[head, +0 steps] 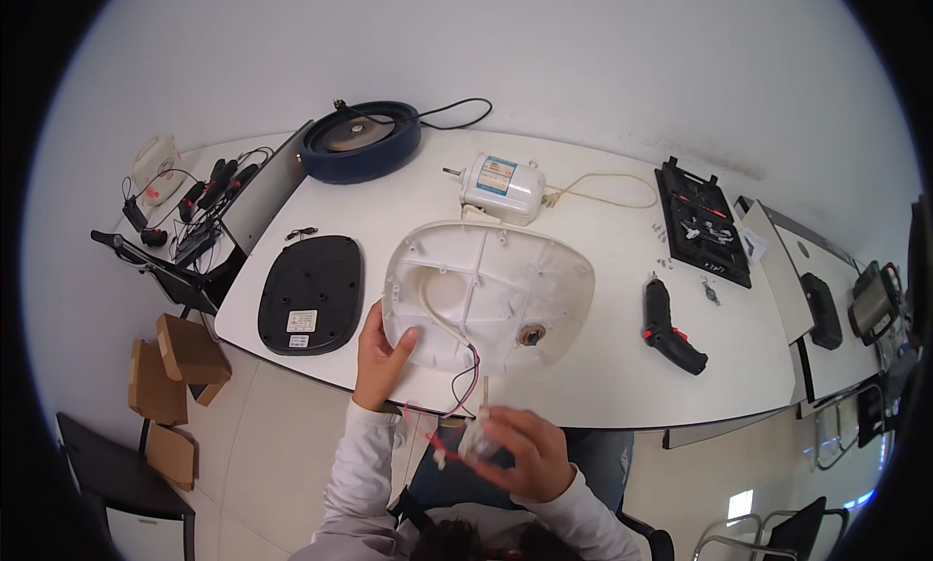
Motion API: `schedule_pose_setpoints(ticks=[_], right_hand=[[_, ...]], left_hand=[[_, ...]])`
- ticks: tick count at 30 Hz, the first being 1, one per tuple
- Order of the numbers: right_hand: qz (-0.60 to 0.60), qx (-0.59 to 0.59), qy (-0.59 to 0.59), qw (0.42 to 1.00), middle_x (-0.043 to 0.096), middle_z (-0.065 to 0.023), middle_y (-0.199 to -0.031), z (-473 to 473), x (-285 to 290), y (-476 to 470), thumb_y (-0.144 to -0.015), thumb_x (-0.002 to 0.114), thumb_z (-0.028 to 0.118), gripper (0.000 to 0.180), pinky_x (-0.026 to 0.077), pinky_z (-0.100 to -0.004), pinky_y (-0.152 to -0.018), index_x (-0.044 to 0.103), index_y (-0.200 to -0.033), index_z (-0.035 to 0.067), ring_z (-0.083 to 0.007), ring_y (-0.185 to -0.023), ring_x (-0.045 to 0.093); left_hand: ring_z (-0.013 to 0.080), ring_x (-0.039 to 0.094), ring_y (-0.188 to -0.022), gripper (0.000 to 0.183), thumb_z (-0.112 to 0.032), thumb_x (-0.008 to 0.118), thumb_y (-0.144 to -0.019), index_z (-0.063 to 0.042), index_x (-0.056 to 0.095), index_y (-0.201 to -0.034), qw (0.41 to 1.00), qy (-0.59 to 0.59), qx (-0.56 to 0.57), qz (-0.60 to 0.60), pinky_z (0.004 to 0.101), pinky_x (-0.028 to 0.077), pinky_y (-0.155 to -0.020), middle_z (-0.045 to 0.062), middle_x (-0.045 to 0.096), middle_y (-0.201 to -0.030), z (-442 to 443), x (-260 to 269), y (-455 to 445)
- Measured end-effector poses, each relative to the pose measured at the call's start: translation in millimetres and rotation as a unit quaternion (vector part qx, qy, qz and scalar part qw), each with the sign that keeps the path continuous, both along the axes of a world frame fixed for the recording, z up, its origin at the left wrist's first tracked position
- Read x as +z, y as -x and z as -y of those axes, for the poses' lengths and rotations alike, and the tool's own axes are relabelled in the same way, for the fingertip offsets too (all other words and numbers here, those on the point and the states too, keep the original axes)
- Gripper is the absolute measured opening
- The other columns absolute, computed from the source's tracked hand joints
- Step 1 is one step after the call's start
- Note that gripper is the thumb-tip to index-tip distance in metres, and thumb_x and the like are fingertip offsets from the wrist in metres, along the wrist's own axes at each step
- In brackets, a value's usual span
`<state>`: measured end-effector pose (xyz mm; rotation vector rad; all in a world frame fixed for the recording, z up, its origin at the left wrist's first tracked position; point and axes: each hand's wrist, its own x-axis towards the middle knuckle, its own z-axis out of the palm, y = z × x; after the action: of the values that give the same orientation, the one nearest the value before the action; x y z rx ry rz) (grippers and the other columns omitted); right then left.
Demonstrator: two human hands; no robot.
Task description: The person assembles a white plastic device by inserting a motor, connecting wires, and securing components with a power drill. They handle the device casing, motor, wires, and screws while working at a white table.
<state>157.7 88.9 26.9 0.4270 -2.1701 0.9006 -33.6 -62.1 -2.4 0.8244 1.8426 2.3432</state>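
Note:
A white plastic housing (503, 277) stands tilted on the table, its ribbed inner side facing me. My left hand (383, 364) grips its lower left edge, thumb on the inside. Through the housing runs a white cable (436, 315), which splits into red, blue and black wires (477, 364) near the lower edge. Below that edge, off the table's front, my right hand (528, 448) holds a small whitish part (475, 436) with a thin shaft pointing up. Red wires hang beside this part; blur hides its details. At the housing's lower right sits a round brown-rimmed fitting (531, 335).
Left lies a black base plate (313, 277). Behind are a dark blue round appliance (359, 142) and a white motor (503, 189) with a cord. To the right lie a cordless screwdriver (665, 320), loose screws (660, 232) and an opened tool case (703, 222).

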Motion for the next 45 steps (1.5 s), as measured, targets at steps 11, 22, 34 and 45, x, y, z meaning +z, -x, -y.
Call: schedule_pose_setpoints(ticks=[11, 22, 34, 45], right_hand=[[0.125, -0.095, 0.319, 0.935, 0.046, -0.008, -0.12, -5, -5, 0, -0.075, 0.074, -0.001, 0.059, 0.048, -0.0216, -0.059, 0.044, -0.125, 0.006, -0.0144, -0.091, 0.06], [0.04, -0.14, 0.334, 0.931, 0.044, -0.0114, -0.129, -16, 1, 8, -0.075, 0.072, -0.002, 0.062, 0.049, -0.02, -0.062, 0.041, -0.128, 0.005, -0.0161, -0.098, 0.057], [0.054, -0.123, 0.217, 0.967, 0.05, -0.008, -0.125, -22, 43, 9, -0.074, 0.072, -0.005, 0.055, 0.052, -0.0216, -0.065, 0.051, -0.123, 0.006, -0.0168, -0.102, 0.056], [0.053, -0.066, 0.363, 0.928, 0.044, -0.0103, -0.127, -57, 15, 8, -0.076, 0.071, -0.005, 0.064, 0.051, -0.0238, -0.075, 0.038, -0.13, 0.005, -0.0192, -0.109, 0.056]], left_hand=[[0.0165, 0.047, -0.118, 0.059, -0.009, 0.065, -0.086, 0.001, 0.037, -0.136, 0.996, -0.03, -0.083, -0.025, 0.0302, 0.036, -0.101, 0.01, 0.051, -0.127, -2, -14, 12], [0.0213, 0.045, -0.124, 0.066, -0.009, 0.063, -0.085, 0.0, 0.029, -0.142, 0.996, -0.015, -0.063, -0.066, 0.0323, 0.034, -0.105, 0.014, 0.048, -0.133, -8, -34, 27], [0.0172, 0.05, -0.115, 0.056, -0.013, 0.061, -0.089, 0.0, 0.035, -0.137, 0.996, -0.003, -0.081, -0.03, 0.0293, 0.039, -0.098, 0.01, 0.052, -0.126, -5, -34, 27], [0.0152, 0.049, -0.114, 0.055, -0.018, 0.061, -0.09, 0.002, 0.037, -0.135, 0.996, -0.004, -0.084, 0.009, 0.0287, 0.038, -0.098, 0.01, 0.053, -0.124, 0, -18, 11]])
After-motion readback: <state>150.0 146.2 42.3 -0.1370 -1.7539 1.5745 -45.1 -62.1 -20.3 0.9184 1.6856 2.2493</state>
